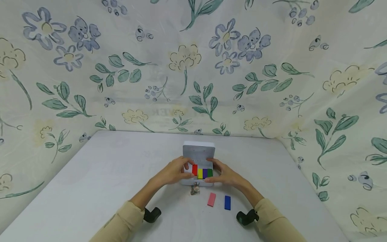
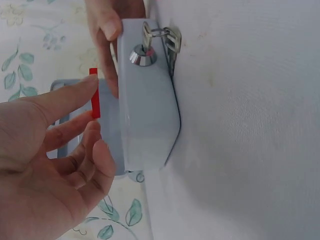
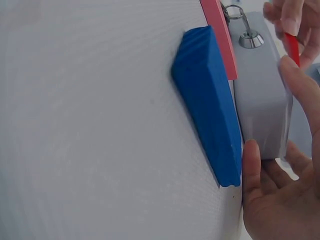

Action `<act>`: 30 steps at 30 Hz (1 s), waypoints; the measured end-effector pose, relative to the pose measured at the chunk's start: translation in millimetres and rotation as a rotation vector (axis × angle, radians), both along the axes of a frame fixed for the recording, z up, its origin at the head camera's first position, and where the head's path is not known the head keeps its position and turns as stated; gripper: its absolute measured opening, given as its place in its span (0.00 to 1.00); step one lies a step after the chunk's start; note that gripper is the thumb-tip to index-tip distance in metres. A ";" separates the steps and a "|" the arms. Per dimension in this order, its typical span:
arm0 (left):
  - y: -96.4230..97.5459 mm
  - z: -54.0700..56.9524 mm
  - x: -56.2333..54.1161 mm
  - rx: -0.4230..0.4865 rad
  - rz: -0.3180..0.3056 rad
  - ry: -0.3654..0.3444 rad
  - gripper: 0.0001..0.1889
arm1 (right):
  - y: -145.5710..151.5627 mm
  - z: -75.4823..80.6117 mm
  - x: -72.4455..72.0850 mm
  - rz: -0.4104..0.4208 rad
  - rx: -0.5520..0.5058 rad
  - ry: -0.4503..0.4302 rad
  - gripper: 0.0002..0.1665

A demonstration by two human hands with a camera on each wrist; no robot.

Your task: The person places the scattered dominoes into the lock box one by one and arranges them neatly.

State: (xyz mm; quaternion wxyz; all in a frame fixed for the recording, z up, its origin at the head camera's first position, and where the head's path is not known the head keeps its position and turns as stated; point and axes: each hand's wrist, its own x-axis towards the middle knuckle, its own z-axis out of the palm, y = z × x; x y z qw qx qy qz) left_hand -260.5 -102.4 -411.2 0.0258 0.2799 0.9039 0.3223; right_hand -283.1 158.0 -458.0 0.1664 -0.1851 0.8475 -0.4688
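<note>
My left hand pinches a red bar between thumb and fingertips, over the left part of a grey metal cash box. Inside the box, a yellow bar, a purple bar and a green bar stand side by side toward the right. The box's lid is raised at the back. My right hand grips the right side of the box, its thumb at the front rim. In the left wrist view the red bar is held on edge, above the rim.
Keys on a ring hang from the lock on the box's front. A pink bar and a blue bar lie on the white table before the box. Floral cloth hangs behind and at the sides.
</note>
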 end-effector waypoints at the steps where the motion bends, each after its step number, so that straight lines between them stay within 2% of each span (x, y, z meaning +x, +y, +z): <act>1: 0.1 -0.4 -1.1 -0.001 0.004 0.002 0.21 | -0.1 -0.1 -0.3 0.000 0.001 0.001 0.52; 6: 0.1 -3.3 -5.4 -0.006 0.025 -0.001 0.21 | -0.4 -1.0 -0.9 -0.005 0.009 0.008 0.53; 13: -0.6 -8.3 -10.2 -0.001 0.044 -0.040 0.21 | 0.0 -2.4 -1.3 -0.005 0.014 0.009 0.53; 19: 2.3 -10.1 -13.9 0.002 0.030 -0.032 0.21 | 0.0 -3.2 -1.5 -0.012 0.010 0.004 0.53; 30: 6.7 -13.4 -15.3 -0.028 0.049 -0.028 0.20 | 0.4 -3.1 -1.7 -0.006 0.015 0.000 0.53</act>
